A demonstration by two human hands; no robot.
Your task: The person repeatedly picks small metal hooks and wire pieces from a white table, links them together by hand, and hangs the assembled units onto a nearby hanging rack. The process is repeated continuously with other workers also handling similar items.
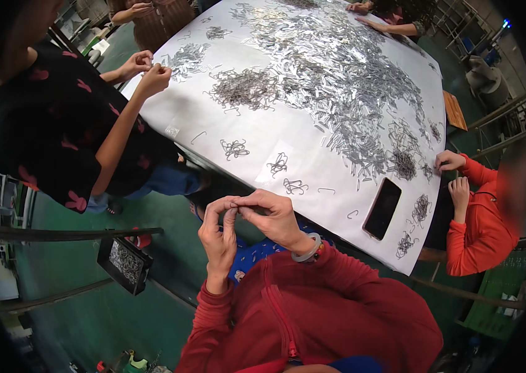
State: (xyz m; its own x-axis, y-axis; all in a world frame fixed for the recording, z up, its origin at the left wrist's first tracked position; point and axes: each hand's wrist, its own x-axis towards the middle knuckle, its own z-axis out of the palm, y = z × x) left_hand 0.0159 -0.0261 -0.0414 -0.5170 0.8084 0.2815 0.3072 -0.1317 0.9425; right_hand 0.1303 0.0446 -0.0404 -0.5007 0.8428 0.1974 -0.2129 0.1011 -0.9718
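Note:
My left hand and my right hand meet in front of my chest, just off the near edge of the white-covered table. Both pinch at the same spot, thumbs and fingertips together. Whatever sits between the fingertips is too small and hidden to make out. A bracelet circles my right wrist. Closest on the table lie small clusters of bent wire hooks, with one loose hook beside them. Farther in spreads a big heap of flat shiny metal pieces, and a darker pile of wire hooks lies left of it.
A phone lies at the table's near right. At left a person in a black shirt holds both hands over the table; a person in orange works at right. Others stand at the far side. A black bin of small pieces is lower left.

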